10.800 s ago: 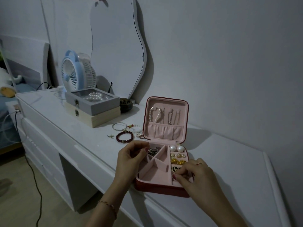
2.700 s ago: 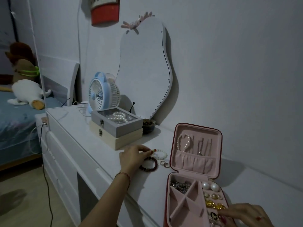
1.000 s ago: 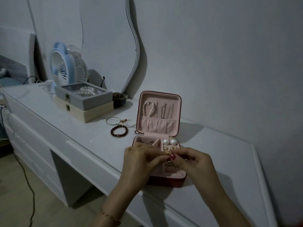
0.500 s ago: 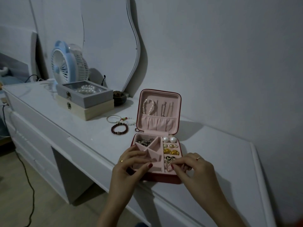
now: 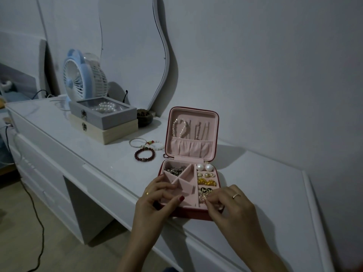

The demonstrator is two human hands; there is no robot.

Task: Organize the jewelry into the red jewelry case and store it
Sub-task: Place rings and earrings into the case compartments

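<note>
While the red jewelry case [image 5: 193, 213] sits open near the front edge of the white surface [image 5: 110, 160], my left hand [image 5: 155, 203] curls over its near left corner, fingers bent onto the pink dividers and thumb along the front rim, so it grips the case. My right hand [image 5: 230, 205] is bunched at the near right corner, fingertips pinching a small gold earring [image 5: 203, 195] over the nearest slot of the ring column; the piece is too small and dim to make out in detail, and my fingers cover that corner of the case.

In the lid, a pearl strand [image 5: 179, 127] and thin chains hang above a gathered pocket. The far left compartment holds a tangle of silver pieces [image 5: 173, 170]; two pearl studs [image 5: 204, 167] sit at the top of the right column, with gold pieces below them.

Left of the case, apart from it, a dark beaded bracelet [image 5: 144, 154], a thin bangle [image 5: 137, 142] and a white beaded bracelet [image 5: 155, 144] lie on the surface. A small ring just behind the case's left edge is half hidden. Further back stand two stacked boxes [image 5: 104, 119], with pearls under the top one's clear lid, a blue fan [image 5: 78, 79], a dark bowl [image 5: 145, 117] and a wavy mirror [image 5: 135, 46] cut off at the top.
</note>
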